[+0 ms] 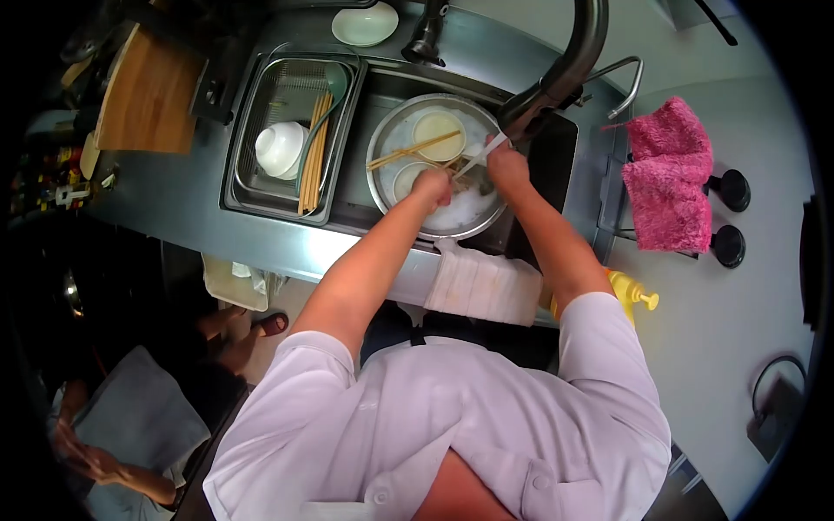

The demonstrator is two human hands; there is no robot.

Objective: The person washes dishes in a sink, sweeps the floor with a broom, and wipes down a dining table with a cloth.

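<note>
- Chopsticks (413, 149), in a metal basin (458, 234) of suds: the pair lies ahead of and to the left of our left hand (432, 188), its long axis slanting from the basin's left rim, away from us, toward the right.
- Nearer hand: the left — the chopsticks lie just beyond its knuckles; our right hand (508, 169) is farther off, near the basin's right side.
- Left fingers: curled, beside brown sticks (453, 163) between our hands; we cannot tell whether they grip them.
- Right fingers: bent, below the faucet (569, 61); what they hold, if anything, we cannot tell.
- Pale strip (480, 157), slanting between faucet and left hand — water or a utensil, unclear to us.
- Far bowl (440, 126), in the basin, the chopsticks across it; near bowl (407, 180), left of our left hand.
- Metal tray (343, 148), left of the basin: white bowl (280, 149), wooden sticks (314, 156) lying lengthwise away from us.
- Cloth (484, 285), over the counter (156, 195) edge, before us.
</note>
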